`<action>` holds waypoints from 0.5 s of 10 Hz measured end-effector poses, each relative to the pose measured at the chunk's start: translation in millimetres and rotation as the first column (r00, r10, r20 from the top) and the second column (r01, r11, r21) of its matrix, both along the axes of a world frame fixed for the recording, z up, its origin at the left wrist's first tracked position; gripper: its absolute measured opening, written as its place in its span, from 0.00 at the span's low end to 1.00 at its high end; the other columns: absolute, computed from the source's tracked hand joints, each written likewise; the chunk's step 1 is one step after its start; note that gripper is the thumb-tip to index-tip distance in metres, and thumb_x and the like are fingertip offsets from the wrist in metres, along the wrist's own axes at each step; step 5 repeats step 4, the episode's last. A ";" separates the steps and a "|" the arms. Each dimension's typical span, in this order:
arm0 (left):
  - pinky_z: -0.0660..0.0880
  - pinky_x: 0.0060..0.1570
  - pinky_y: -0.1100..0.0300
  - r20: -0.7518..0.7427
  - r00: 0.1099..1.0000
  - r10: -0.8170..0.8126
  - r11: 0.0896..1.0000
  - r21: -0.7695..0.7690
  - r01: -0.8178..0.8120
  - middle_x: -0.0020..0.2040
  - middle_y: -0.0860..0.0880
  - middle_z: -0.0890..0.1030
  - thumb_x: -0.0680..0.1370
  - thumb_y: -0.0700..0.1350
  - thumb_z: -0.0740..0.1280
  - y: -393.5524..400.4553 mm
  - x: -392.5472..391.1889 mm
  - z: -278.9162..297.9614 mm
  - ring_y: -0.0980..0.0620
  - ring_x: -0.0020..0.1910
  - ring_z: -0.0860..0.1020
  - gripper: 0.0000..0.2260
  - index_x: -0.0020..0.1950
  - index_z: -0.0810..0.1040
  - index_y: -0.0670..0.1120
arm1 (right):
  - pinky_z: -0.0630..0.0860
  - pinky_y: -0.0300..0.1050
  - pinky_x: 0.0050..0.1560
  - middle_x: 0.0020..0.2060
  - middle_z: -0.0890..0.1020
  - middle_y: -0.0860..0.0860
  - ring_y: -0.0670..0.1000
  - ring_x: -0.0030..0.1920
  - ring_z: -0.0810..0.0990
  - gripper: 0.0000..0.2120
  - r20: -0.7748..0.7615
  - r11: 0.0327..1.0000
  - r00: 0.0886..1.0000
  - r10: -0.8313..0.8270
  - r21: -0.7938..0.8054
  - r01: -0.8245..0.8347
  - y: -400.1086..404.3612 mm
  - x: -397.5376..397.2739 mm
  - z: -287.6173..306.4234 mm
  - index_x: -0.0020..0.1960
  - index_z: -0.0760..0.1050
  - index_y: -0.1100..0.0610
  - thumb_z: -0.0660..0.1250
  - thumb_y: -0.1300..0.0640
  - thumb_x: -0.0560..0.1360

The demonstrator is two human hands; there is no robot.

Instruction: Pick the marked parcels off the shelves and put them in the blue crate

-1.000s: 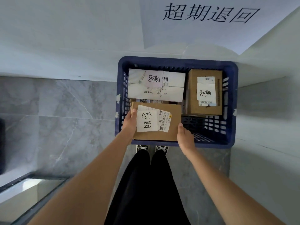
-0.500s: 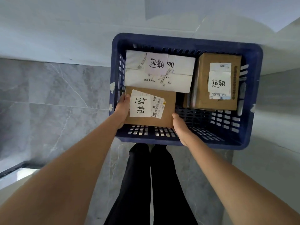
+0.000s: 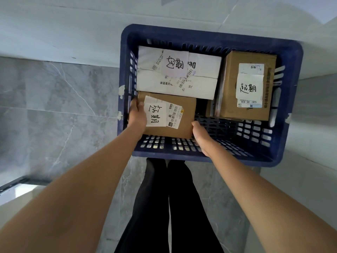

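Note:
The blue crate [image 3: 215, 36] stands on the floor against a white wall. Inside it, at the near left, a flat brown parcel [image 3: 187, 115] with a handwritten white label is held low between both hands. My left hand [image 3: 137, 115] grips its left edge and my right hand [image 3: 200, 136] grips its near right corner. Behind it lies a white parcel [image 3: 204, 70] with a marked label. A taller brown parcel [image 3: 231, 84], also marked, stands at the crate's far right.
Grey marble floor tiles [image 3: 54, 115] stretch to the left of the crate. My black-trousered legs [image 3: 169, 207] stand just in front of it. A dark metal frame edge [image 3: 12, 185] sits at the lower left. The crate's near right floor [image 3: 253, 134] is bare mesh.
The flat brown parcel has gone down from above the crate's near rim into the crate's near left corner, both hands still on it. The camera leaned closer over the crate.

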State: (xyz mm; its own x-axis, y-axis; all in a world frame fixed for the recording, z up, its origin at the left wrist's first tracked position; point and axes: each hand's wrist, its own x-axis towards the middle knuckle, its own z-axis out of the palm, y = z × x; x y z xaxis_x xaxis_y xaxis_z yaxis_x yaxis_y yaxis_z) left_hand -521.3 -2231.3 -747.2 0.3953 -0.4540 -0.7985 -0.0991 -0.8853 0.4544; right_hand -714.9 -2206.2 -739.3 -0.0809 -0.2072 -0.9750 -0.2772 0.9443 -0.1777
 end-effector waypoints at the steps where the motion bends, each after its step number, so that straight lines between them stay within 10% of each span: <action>1: 0.71 0.66 0.52 0.209 0.978 0.012 0.979 -0.202 0.031 0.70 0.50 0.73 0.84 0.38 0.51 4.6 -12.5 13.9 0.50 0.66 0.73 0.21 0.76 0.63 0.51 | 0.62 0.43 0.58 0.67 0.72 0.54 0.51 0.61 0.69 0.22 0.029 1.000 0.999 -0.018 -0.022 0.019 1.2 -1.3 1.1 0.73 0.65 0.55 0.44 0.50 0.85; 5: 0.75 0.53 0.61 0.253 0.958 -0.138 0.958 -0.212 0.194 0.67 0.49 0.75 0.84 0.45 0.54 22.3 -5.4 24.2 0.54 0.58 0.75 0.19 0.76 0.64 0.51 | 0.62 0.53 0.73 0.73 0.68 0.55 0.57 0.72 0.67 0.27 -0.057 0.991 0.998 0.003 -0.133 -0.010 -2.5 5.8 -10.0 0.76 0.62 0.55 0.44 0.43 0.83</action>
